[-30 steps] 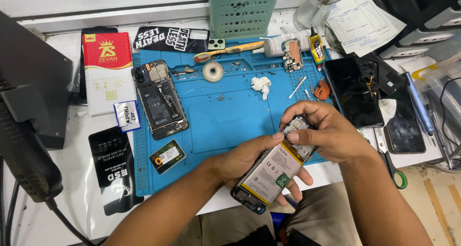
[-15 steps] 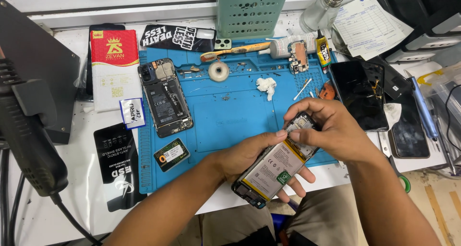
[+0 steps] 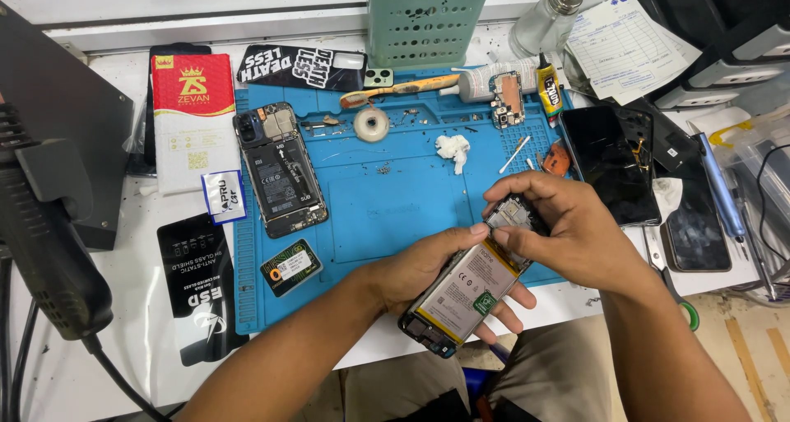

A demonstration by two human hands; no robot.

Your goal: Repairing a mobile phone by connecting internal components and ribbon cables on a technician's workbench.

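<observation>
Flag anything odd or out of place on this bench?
Nothing looks spilled. The opened phone held by the left hand and right hand hangs past the table edge, off the blue mat. A second opened phone lies slightly askew on the mat, with small loose parts scattered nearby.

Single head cam, looking steeply down and forward over the blue work mat (image 3: 387, 200) at close range (no second view, so no overlap).

Mat (image 3: 387, 216) on worktop (image 3: 123, 340). Opened phone (image 3: 281, 170) on mat's left part; small battery (image 3: 290, 267) in front of it; tape roll (image 3: 372, 125) at mat's rear; basket (image 3: 428, 18) behind mat; dark phone (image 3: 609, 163) right of mat.
</observation>
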